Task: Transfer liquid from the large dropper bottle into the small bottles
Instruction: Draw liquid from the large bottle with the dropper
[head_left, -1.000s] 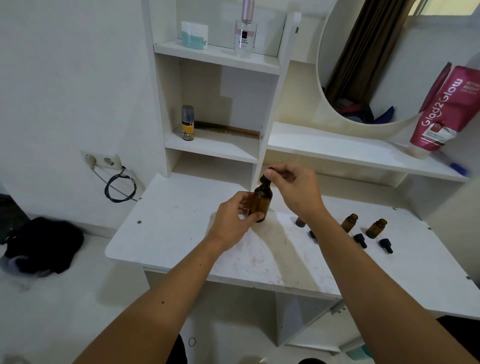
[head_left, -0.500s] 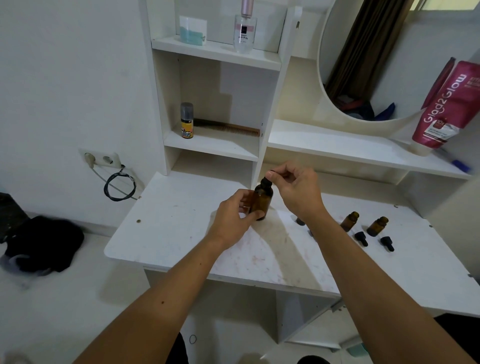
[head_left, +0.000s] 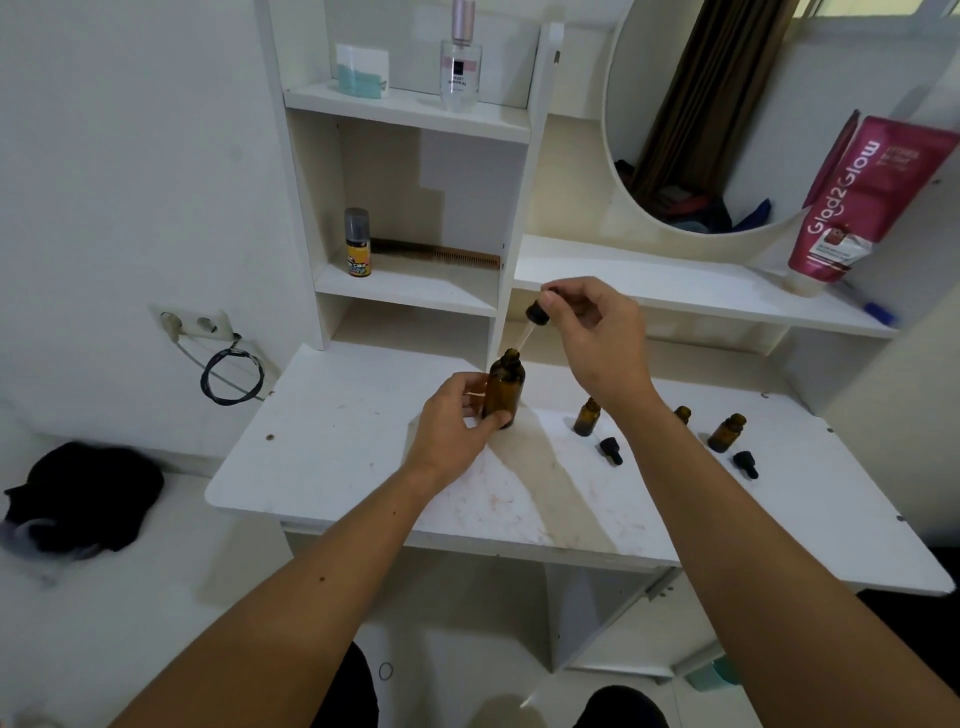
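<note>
The large amber dropper bottle (head_left: 504, 387) stands upright on the white table (head_left: 337, 441), uncapped. My left hand (head_left: 457, 421) grips its lower body. My right hand (head_left: 592, 338) pinches the black dropper cap (head_left: 537, 313) above the bottle, the clear glass pipette (head_left: 523, 341) slanting down with its tip at the bottle's mouth. Three small amber bottles stand open to the right: one (head_left: 587, 417) beside my right wrist, one (head_left: 682, 414) mostly hidden behind my forearm, one (head_left: 726, 432) farther right. Two small black dropper caps (head_left: 610, 450) (head_left: 745, 464) lie in front of them.
White shelves rise behind the table, holding a small spray can (head_left: 357, 242), a comb (head_left: 436, 253), a perfume bottle (head_left: 459, 62) and a pink tube (head_left: 862, 202). A round mirror (head_left: 701, 104) is at the back right. A wall socket with coiled cable (head_left: 228, 374) is left.
My right hand has lifted the dropper cap off the large bottle, drawing the pipette up and out until only its tip is at the mouth. My left hand still holds the bottle.
</note>
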